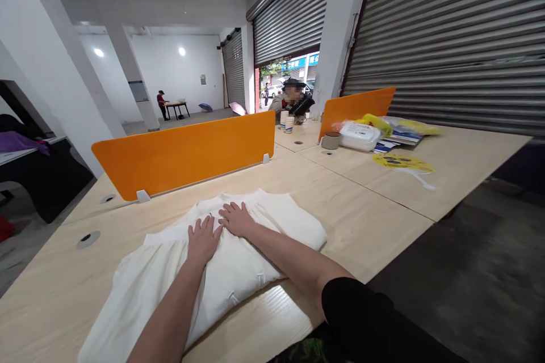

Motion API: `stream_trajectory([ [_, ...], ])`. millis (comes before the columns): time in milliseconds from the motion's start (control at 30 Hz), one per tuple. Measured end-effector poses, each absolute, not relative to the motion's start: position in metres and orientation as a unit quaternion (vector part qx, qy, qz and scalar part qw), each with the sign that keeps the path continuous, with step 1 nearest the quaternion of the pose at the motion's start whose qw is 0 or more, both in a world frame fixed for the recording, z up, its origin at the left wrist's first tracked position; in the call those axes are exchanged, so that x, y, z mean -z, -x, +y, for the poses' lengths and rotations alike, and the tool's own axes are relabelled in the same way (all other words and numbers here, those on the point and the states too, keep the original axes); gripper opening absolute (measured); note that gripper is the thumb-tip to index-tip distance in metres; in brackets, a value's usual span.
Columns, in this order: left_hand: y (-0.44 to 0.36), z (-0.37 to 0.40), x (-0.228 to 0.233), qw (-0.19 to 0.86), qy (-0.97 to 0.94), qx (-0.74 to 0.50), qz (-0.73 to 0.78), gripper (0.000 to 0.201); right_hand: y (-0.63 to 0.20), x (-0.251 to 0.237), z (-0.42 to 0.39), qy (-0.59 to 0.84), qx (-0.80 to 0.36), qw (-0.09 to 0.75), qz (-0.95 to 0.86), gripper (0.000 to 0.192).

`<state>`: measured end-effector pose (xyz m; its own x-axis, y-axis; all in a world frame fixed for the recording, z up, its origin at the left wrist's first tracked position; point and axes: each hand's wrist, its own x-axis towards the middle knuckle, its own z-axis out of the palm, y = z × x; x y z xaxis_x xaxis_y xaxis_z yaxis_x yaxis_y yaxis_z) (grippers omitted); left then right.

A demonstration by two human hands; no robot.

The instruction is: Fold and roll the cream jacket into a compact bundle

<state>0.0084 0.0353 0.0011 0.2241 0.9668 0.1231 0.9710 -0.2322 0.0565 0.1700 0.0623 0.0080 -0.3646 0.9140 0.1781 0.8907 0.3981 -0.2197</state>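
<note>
A cream-white garment [272, 221] lies folded across the wooden table in front of me, its gathered band along the far side. My left hand [204, 238] rests flat on the cloth near that band, fingers spread. Close beside it, my right hand [236, 219] presses palm down on the same cloth, fingers stretched out; the two hands almost touch. Short strings or ties show on the garment's near edge. My left forearm covers part of the garment.
An orange divider [191, 153] stands behind the garment. Another orange divider [357, 110], a tape roll [330, 140], a white plastic container [360, 135] and a yellow fan [402, 163] are at the right. Beyond sits a person [279, 103] near paper cups [289, 124]. Cable holes [88, 239] dot the tabletop.
</note>
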Motion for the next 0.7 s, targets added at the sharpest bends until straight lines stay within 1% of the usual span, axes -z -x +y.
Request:
stream_trajectory([
  [67,0.017,0.035,-0.006,0.0,0.789,0.047,-0.612,0.056,-0.186,-0.013,0.067,0.526,-0.078,0.108,-0.84,0.043],
  [133,0.053,0.034,-0.009,0.018,0.773,0.024,-0.634,0.054,-0.213,-0.017,0.07,0.543,-0.09,0.087,-0.831,0.042],
  [200,0.088,0.029,-0.009,0.045,0.738,0.008,-0.673,0.055,-0.246,-0.017,0.07,0.593,-0.065,0.087,-0.798,0.042],
  [267,0.113,0.024,-0.008,0.057,0.714,0.003,-0.698,0.058,-0.275,-0.011,0.068,0.641,-0.038,0.099,-0.76,0.046],
  [367,0.123,0.019,-0.004,0.051,0.703,0.015,-0.709,0.058,-0.299,0.001,0.064,0.674,-0.036,0.112,-0.73,0.053],
  [567,0.123,0.028,-0.002,0.034,0.695,0.074,-0.714,0.061,-0.296,0.005,0.065,0.678,-0.047,0.106,-0.726,0.054],
  [633,0.132,0.031,-0.004,0.017,0.717,0.061,-0.694,0.06,-0.299,-0.001,0.068,0.677,-0.069,0.088,-0.727,0.056],
  [700,0.145,0.031,-0.006,-0.006,0.742,0.032,-0.67,0.057,-0.306,-0.007,0.072,0.666,-0.111,0.046,-0.736,0.061],
])
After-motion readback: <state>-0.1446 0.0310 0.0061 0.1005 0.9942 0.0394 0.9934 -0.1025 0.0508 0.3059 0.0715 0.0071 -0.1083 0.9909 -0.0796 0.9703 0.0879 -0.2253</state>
